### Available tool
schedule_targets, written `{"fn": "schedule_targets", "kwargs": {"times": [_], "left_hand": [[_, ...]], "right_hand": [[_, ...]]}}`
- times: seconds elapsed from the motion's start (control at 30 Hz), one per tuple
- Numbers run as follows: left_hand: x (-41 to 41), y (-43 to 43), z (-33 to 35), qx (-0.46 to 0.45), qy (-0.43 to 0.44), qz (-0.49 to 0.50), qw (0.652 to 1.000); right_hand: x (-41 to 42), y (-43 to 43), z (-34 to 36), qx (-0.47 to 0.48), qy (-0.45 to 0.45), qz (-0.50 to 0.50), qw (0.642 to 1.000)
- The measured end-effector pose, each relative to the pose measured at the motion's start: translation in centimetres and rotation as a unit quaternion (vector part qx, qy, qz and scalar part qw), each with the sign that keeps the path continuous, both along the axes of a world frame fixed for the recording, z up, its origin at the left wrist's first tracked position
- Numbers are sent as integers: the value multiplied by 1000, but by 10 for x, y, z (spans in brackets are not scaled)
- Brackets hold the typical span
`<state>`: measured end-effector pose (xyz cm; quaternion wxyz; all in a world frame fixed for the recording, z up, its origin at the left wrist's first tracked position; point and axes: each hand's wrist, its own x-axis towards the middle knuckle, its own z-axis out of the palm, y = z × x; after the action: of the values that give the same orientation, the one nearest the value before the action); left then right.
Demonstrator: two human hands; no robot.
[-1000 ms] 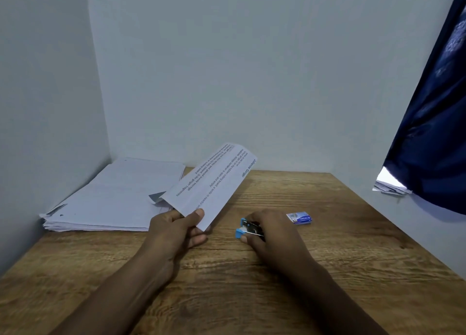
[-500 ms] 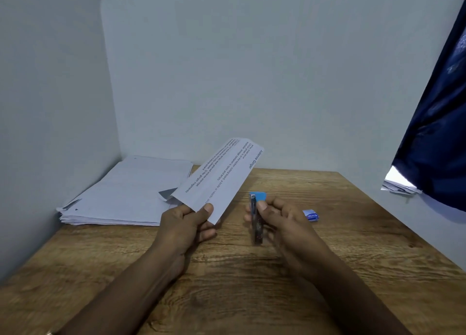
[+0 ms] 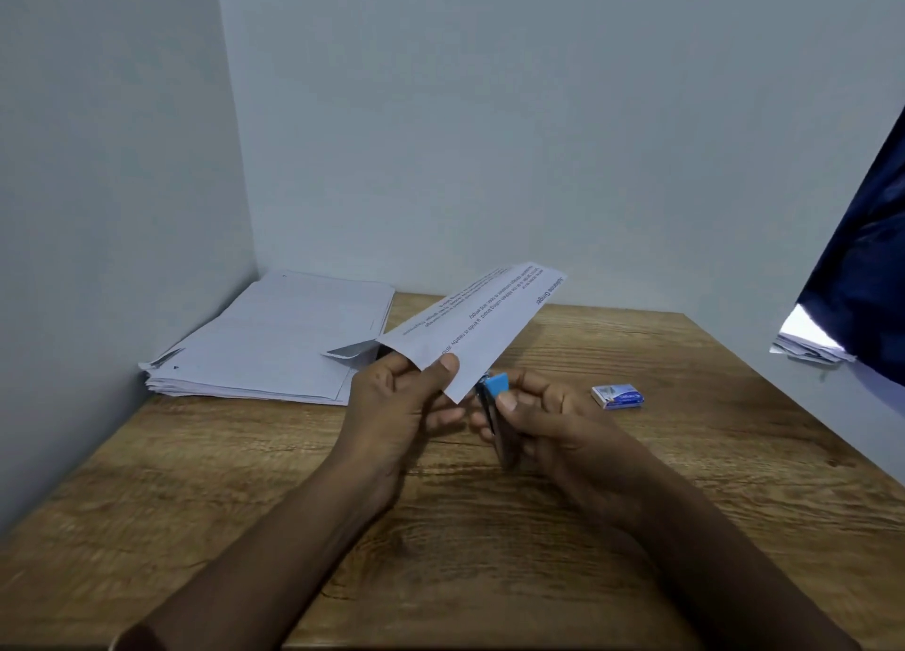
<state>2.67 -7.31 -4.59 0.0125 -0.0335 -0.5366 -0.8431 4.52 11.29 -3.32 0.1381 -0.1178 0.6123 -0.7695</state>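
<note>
My left hand (image 3: 396, 400) pinches the near corner of a folded set of printed sheets (image 3: 485, 322), thumb on top, and holds it tilted up and away over the wooden table (image 3: 245, 479). My right hand (image 3: 548, 420) grips a small blue-and-metal stapler (image 3: 494, 410) upright, thumb pressed on its blue end. The stapler's jaw sits right at the sheets' lower corner, touching or just below it. Both hands are raised a little above the tabletop.
A thick stack of white paper (image 3: 279, 342) lies at the back left against the wall corner. A small blue staple box (image 3: 618, 396) lies right of my right hand. A dark blue curtain (image 3: 867, 278) hangs at the right above more papers (image 3: 808, 344).
My right hand lifted the stapler off the table, turned it upright and brought it left to the sheets' corner. My left hand stayed gripping the sheets.
</note>
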Motion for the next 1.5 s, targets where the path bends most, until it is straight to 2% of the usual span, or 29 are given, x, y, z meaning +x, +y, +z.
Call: {"fn": "schedule_targets", "kwargs": {"times": [0.3, 0.53, 1.0, 1.3, 1.5], "left_hand": [[3, -1, -1, -22, 14, 10, 1000], [5, -3, 0, -32, 35, 7, 999], [11, -2, 1, -41, 10, -19, 999], [4, -4, 2, 19, -24, 12, 999], [4, -8, 3, 18, -16, 14, 1000]], "right_hand": [[2, -5, -3, 36, 51, -21, 998], [-1, -6, -8, 21, 66, -27, 997], [1, -12, -18, 39, 110, -74, 990], [0, -9, -10, 13, 37, -11, 999], [1, -7, -4, -53, -27, -64, 996]]}}
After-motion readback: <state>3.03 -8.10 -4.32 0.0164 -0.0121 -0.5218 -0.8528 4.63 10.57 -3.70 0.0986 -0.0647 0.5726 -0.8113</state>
